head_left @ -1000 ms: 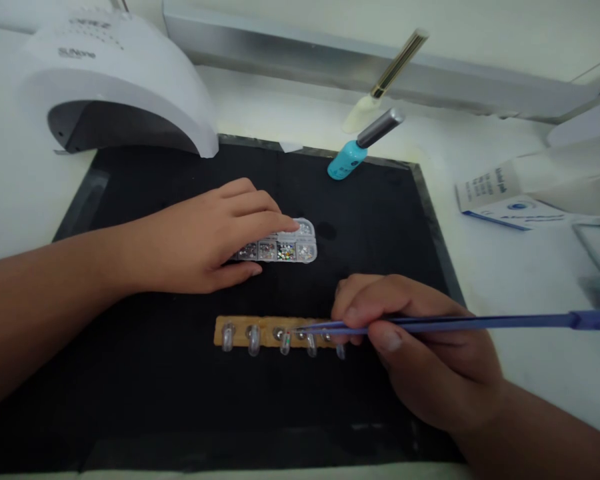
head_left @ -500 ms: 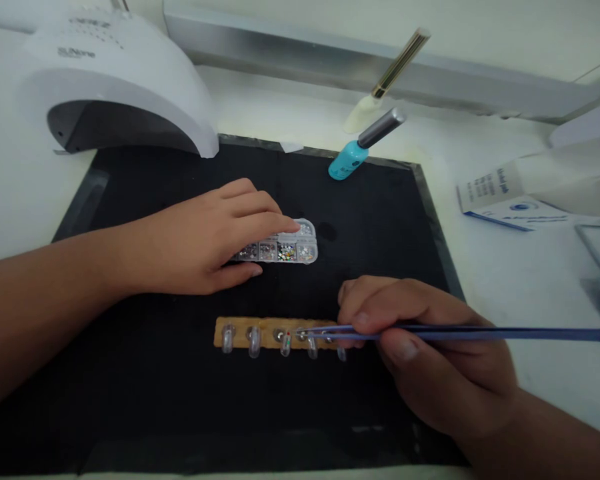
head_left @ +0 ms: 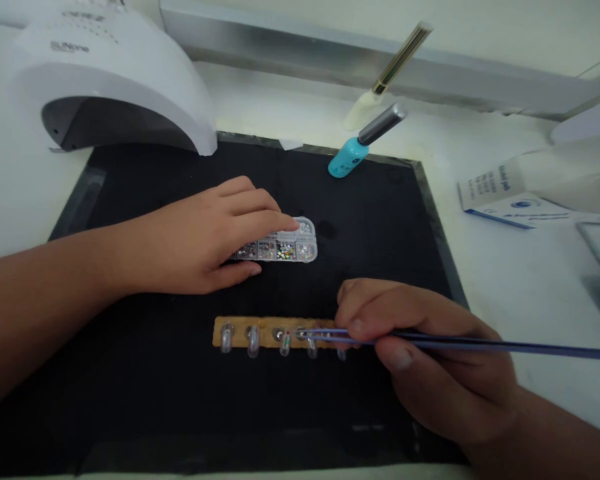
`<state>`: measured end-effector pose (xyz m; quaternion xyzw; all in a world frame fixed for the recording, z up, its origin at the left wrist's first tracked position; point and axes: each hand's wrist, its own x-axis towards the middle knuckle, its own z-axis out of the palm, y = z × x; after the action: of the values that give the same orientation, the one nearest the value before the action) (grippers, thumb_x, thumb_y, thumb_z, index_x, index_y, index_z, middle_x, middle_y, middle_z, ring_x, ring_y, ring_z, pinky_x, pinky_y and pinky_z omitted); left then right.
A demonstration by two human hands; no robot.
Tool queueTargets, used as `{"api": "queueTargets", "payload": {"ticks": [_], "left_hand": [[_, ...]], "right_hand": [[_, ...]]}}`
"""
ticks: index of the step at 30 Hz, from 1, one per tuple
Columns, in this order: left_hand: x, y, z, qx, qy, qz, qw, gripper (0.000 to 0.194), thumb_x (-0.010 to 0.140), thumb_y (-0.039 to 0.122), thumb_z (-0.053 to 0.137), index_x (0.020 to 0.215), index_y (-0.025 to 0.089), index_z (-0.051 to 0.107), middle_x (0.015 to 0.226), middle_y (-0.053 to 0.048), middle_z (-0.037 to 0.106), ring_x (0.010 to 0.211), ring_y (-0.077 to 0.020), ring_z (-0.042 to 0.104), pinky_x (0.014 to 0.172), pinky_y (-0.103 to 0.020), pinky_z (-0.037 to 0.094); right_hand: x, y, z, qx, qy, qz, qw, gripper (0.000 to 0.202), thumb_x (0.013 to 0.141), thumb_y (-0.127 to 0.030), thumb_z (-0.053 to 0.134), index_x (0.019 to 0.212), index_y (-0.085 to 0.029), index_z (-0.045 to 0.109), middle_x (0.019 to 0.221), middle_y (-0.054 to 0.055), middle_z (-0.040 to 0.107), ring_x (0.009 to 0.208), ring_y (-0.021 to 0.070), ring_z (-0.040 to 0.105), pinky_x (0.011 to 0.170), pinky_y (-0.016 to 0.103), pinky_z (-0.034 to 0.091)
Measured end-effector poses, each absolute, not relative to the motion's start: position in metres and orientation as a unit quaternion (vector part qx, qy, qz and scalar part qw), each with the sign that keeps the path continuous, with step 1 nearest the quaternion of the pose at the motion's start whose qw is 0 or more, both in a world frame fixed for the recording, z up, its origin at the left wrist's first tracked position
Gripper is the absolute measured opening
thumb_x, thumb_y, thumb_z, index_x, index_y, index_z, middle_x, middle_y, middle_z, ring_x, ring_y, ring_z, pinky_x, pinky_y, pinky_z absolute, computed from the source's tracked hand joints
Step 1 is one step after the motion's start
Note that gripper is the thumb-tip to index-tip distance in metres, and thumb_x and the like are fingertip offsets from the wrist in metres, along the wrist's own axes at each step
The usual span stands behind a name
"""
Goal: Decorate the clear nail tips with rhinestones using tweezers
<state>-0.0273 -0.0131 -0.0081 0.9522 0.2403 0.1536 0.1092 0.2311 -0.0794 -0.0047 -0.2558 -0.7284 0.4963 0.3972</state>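
My left hand (head_left: 217, 237) lies over a clear compartment case (head_left: 307, 251) of small rhinestones, its fingers across the top and its thumb along the near side. Part of the case is hidden beneath the palm. In my right hand (head_left: 425, 353) is a pair of blue tweezers (head_left: 460, 343), pinched between thumb and fingers. Their tips point left, at the middle of a tan strip (head_left: 267, 323) carrying several clear nail tips. One nail tip (head_left: 285, 343) near the tweezer points bears tiny coloured stones. Whether the points touch it or grip a stone is too small to tell.
Everything in hand is over a black mat (head_left: 180, 400). A white nail lamp (head_left: 115, 73) stands at the back left. Behind the case are a turquoise bottle (head_left: 347, 159) and a pale bottle (head_left: 363, 110). To the right sits an alcohol pad box (head_left: 520, 193).
The tweezers' rear end has dipped a little, and my right hand has shifted slightly left. My left hand stays on the case.
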Motion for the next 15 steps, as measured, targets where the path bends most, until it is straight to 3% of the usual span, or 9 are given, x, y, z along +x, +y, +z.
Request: {"api": "queueTargets", "payload": {"ticks": [15], "left_hand": [[-0.0274, -0.0128, -0.0091, 0.952, 0.24, 0.155, 0.109, 0.049, 0.089, 0.025, 0.061, 0.135, 0.012, 0.049, 0.12, -0.011, 0.057, 0.107, -0.0249, 0.051, 0.094, -0.037, 0.046]], "right_hand": [[0.2337, -0.0765, -0.0016, -0.249, -0.756, 0.47, 0.382, 0.013, 0.097, -0.022, 0.051, 0.097, -0.016, 0.063, 0.078, 0.004, 0.062, 0.068, 0.0135, 0.059, 0.063, 0.033, 0.05]]}}
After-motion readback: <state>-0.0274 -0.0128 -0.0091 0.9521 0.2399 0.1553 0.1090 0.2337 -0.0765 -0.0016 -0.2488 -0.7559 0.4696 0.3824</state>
